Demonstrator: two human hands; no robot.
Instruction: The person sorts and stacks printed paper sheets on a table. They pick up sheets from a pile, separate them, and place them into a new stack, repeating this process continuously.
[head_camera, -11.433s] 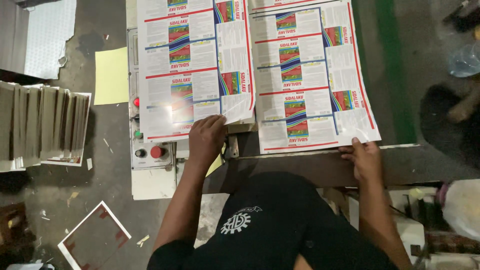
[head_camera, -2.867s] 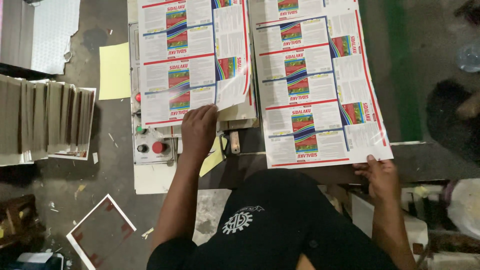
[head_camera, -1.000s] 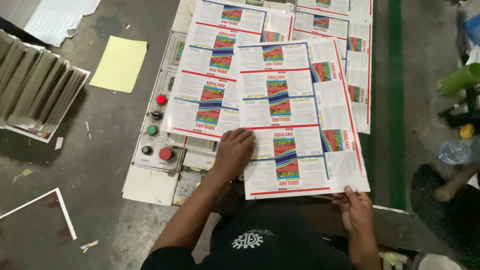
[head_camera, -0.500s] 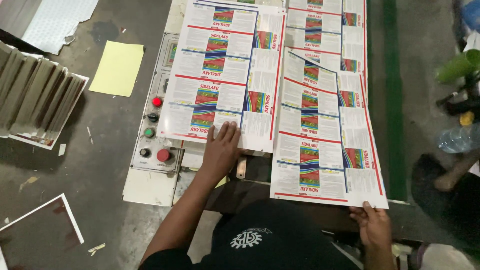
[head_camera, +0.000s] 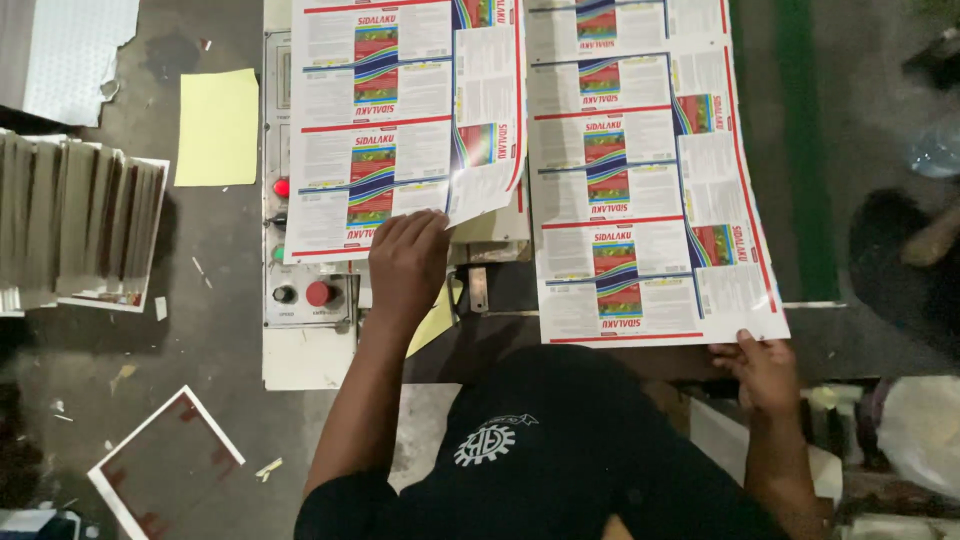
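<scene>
Both bare arms reach forward from a black short-sleeved shirt. The left hand (head_camera: 408, 262) lies palm down, fingers close together and pointing ahead, wrist straight, forearm angled up from the lower left. The right hand (head_camera: 765, 368) sits lower and further out, fingers curled with the thumb pinching from above, elbow tucked in close to the body.
</scene>
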